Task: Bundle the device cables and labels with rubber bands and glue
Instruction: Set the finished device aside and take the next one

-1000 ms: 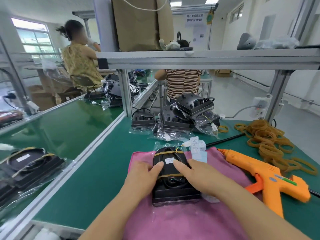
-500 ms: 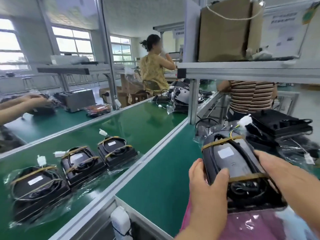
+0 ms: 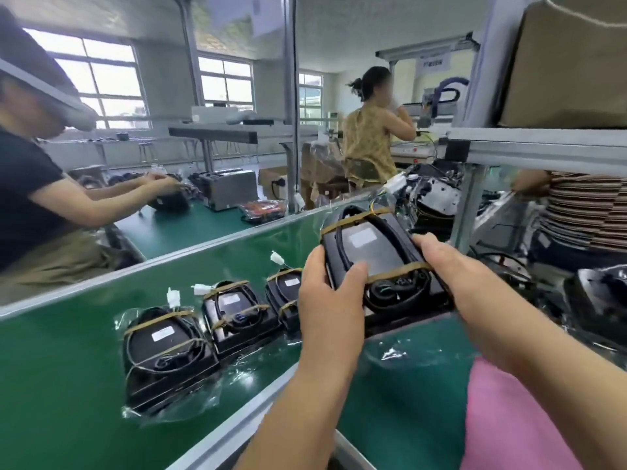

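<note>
Device (image 3: 380, 252) (black, flat, clear bag hanging under it) is held off the surface by both hands, over the left edge of the worktop (image 3: 407, 401). Nearest, pink cloth (image 3: 515, 422) is laid at the worktop's near right corner. Left hand (image 3: 330, 300) is clamped on the device's left side, thumb laid over the top. Right hand (image 3: 451, 276) is wrapped round its right edge. Two rubber bands (image 3: 397, 270) are seen across it, one near, one far. Cable (image 3: 390, 293) is tucked under the near one, and a white label (image 3: 363, 238) is placed between them. Glue cannot be made out.

Bundling of this unit is judged done; the step in hand is taken to be transfer to the belt (image 3: 68, 374) past the rail (image 3: 237, 423). Three banded units (image 3: 237, 310) are lined up along the belt's near edge, the rightmost partly hidden by the left hand. The next move calls for the device to be set flat on the belt, clear of that row (loose bag film could get caught underneath), then both grips let go.

Farther off, a person in a dark shirt (image 3: 27, 198) is seen at a bench beyond the belt's far edge, and another in a yellow top (image 3: 369, 144) behind.
</note>
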`<state>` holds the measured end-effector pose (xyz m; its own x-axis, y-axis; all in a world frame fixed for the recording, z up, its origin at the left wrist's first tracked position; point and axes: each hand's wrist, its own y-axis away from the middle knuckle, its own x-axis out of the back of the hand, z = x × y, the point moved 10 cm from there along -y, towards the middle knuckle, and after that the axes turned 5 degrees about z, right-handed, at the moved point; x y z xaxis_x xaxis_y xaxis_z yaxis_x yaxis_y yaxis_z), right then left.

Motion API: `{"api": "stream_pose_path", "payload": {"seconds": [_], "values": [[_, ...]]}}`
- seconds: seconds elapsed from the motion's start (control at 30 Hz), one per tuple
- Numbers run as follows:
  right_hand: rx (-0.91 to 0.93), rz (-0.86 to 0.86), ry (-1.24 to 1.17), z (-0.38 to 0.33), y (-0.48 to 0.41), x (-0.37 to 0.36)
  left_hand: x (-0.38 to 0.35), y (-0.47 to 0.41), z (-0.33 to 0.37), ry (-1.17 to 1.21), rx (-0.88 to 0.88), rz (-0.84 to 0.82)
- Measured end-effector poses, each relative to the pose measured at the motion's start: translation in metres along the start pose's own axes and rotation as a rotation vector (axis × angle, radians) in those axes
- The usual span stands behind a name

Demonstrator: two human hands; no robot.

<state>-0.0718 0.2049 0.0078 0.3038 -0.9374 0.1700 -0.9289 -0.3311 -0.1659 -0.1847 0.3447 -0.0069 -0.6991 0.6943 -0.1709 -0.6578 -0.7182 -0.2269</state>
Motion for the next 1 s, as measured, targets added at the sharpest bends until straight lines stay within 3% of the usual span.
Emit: {"api": "stream_pose_path", "payload": {"seconds": [0.13, 0.43, 0.57, 0.73, 1.0], "values": [[0.018, -0.310, 0.038, -0.015, 0.009, -0.074, 0.056, -0.031, -0.005, -0.022, 0.055, 0.151], [-0.102, -0.605, -0.002, -0.010, 0.007, -0.241, 0.201, -0.057, -0.003, -0.093, 0.078, 0.494], [-0.192, -0.728, 0.016, 0.008, 0.019, -0.299, 0.249, -0.057, -0.008, -0.123, 0.116, 0.560], [-0.252, -0.749, 0.007, 0.025, 0.033, -0.339, 0.286, -0.058, -0.025, -0.193, 0.187, 0.612], [-0.195, -0.740, 0.123, 0.033, 0.031, -0.350, 0.299, -0.059, -0.052, -0.323, 0.258, 0.631]]}}
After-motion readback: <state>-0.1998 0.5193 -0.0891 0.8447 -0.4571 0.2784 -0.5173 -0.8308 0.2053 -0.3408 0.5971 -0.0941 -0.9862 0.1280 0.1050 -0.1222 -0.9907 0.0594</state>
